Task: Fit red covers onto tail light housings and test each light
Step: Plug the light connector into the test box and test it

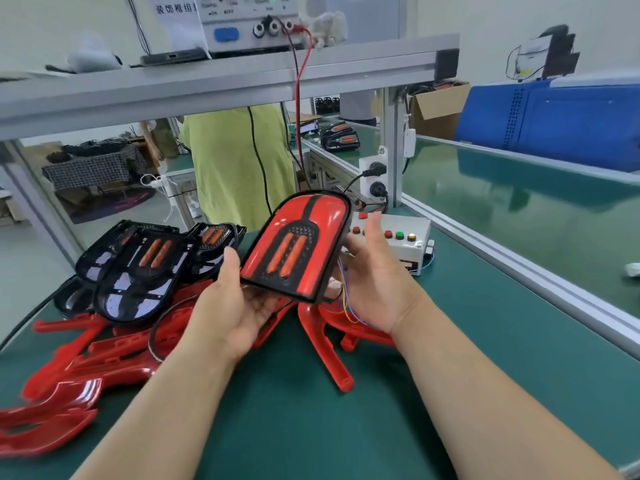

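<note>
I hold a tail light [298,245] tilted above the green table, a black housing with a red cover fitted on it and two orange strips in its middle. My left hand [230,306] grips its lower left edge from beneath. My right hand [372,282] supports its right side, fingers spread behind it. Thin coloured wires [346,306] hang from the housing's back by my right palm. Bare black housings [138,268] are piled at the left. Loose red covers [104,355] lie below them, and another red cover [325,341] lies under my hands.
A white test box [405,240] with red, green and yellow buttons stands just behind my right hand. A power supply [249,22] with red and black leads sits on the overhead shelf. A person in a green top [235,168] stands beyond the table. A conveyor rail [519,268] runs along the right.
</note>
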